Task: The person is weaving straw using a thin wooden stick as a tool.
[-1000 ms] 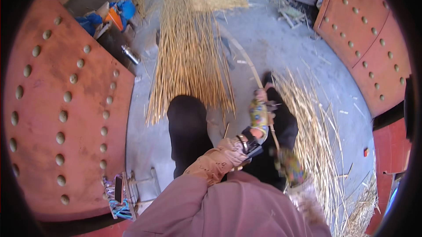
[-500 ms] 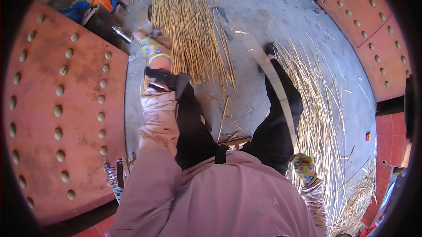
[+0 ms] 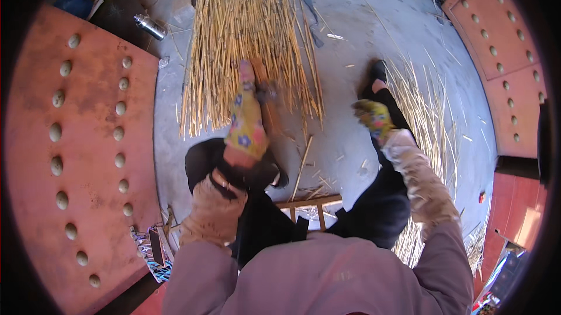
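My left hand (image 3: 246,119), in a yellow flowered glove, reaches over the near end of a large spread of tan reed stalks (image 3: 234,35). Beside its fingers is a brown, wooden-looking tool (image 3: 269,110), smeared by motion; the hand seems closed around it. My right hand (image 3: 374,119), gloved alike, hovers over my right thigh, next to a second heap of paler, flattened stalks (image 3: 429,116). Blur hides how its fingers lie, and nothing long shows in it.
A wooden stool frame (image 3: 312,201) stands between my legs. Studded reddish door panels (image 3: 93,157) flank the left, another (image 3: 502,52) the far right. A metal flask (image 3: 150,26) lies near the left panel. Stalk scraps litter the grey floor.
My left hand has moved right and nearer, from beside the reed stalks to over their ends. My right hand has come up and left; the long pale strip by it is out of sight.
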`<state>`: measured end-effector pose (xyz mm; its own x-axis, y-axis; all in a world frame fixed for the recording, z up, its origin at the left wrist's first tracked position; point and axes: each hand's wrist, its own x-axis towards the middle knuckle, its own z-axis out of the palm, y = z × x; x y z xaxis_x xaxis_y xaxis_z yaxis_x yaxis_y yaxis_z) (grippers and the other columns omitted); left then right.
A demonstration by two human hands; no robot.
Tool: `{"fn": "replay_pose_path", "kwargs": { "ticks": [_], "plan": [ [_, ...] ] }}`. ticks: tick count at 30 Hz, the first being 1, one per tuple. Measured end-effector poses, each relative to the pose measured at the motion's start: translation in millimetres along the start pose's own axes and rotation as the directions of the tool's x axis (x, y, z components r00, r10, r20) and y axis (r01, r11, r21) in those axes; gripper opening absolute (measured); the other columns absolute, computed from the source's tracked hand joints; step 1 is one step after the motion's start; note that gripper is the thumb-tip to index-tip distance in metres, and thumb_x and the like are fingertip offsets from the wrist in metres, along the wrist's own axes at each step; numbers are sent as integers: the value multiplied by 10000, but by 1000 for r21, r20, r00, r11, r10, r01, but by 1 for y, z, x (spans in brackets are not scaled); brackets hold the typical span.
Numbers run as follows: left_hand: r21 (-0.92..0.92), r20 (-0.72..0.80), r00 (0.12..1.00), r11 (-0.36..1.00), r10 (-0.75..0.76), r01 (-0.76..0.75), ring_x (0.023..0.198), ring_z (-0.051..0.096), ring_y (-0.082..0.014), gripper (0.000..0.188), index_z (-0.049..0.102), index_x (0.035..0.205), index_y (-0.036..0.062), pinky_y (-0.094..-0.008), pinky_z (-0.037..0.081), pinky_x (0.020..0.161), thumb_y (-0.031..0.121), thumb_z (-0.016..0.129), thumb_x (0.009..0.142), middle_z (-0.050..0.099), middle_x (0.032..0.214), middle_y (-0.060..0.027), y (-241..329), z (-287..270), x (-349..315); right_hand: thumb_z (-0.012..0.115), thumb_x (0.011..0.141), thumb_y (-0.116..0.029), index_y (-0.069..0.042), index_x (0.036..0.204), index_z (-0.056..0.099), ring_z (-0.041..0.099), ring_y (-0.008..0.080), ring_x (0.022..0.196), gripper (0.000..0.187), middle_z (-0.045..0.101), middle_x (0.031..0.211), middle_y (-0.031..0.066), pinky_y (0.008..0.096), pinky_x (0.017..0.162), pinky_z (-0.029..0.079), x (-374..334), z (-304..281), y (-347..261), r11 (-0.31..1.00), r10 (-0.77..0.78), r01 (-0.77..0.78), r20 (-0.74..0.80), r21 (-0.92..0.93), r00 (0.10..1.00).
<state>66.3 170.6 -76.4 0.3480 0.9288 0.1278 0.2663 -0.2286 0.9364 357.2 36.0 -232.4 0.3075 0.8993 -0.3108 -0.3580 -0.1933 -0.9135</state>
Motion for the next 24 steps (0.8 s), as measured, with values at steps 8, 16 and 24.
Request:
{"fn": "replay_pose_path", "kwargs": {
  "ticks": [8, 16, 24],
  "plan": [
    [-517, 508, 609, 350, -610, 781, 543, 493, -116, 493, 453, 846, 81, -214, 403, 454, 556, 334, 793, 481, 652, -34, 56, 4, -12, 403, 772, -197, -24, 1036, 508, 556, 233, 774, 333, 559, 835, 165, 297, 671, 448, 96, 12, 199, -15, -315, 72, 73, -997, 946],
    [-544, 477, 581, 297, -660, 785, 475, 479, -122, 500, 492, 789, 57, -239, 396, 423, 547, 401, 771, 476, 583, -32, 70, 3, -1, 428, 750, -179, -22, 991, 535, 559, 211, 832, 307, 568, 883, 145, 309, 714, 449, 117, 47, 115, 128, 67, -150, -142, -980, 988],
    [-470, 430, 597, 397, -678, 789, 398, 437, -122, 465, 491, 644, 119, -249, 348, 356, 579, 483, 710, 418, 493, 8, 69, 41, -15, 560, 750, -125, 11, 970, 537, 569, 199, 813, 260, 557, 925, 128, 290, 713, 464, 50, 25, 48, 757, -195, 628, 855, -181, 480]
  ]
}}
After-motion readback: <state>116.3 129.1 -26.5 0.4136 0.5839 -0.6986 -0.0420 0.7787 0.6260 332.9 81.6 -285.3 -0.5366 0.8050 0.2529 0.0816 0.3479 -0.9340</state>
